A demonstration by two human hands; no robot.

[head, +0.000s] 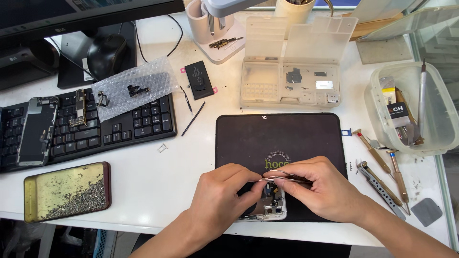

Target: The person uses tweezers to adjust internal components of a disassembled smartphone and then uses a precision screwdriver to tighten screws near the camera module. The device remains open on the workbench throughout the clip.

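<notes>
Head view of a repair bench, with every position given relative to the black work mat [282, 138]. I see the opened phone [268, 206] lying at the mat's near edge, its inner parts exposed and largely covered by both hands. My left hand [221, 193] rests on the phone's left side, fingers curled narrow and pinched toward the centre, where they meet the tip of the tweezers [287, 177]. My right hand [322, 188] is closed around the tweezers, holding them nearly level above the phone with the tips pointing left; whether the tips grip any part I cannot tell. Behind the mat stands a clear parts organiser [291, 71] with its lid raised and small components in its compartments. To the right of the mat lie several screwdrivers [387, 169] and a flat metal tool, and further right a clear plastic tub [411, 107] holding more tools. To the left of the mat, well apart, are a black keyboard [95, 126] carrying a sheet of bubble wrap [131, 86], a circuit board and a second disassembled phone [36, 131]. Nearer than the keyboard, left of the mat, sits a shallow metal tin [67, 191] of tiny screws. A small black battery [200, 80] lies behind the mat's left corner.
</notes>
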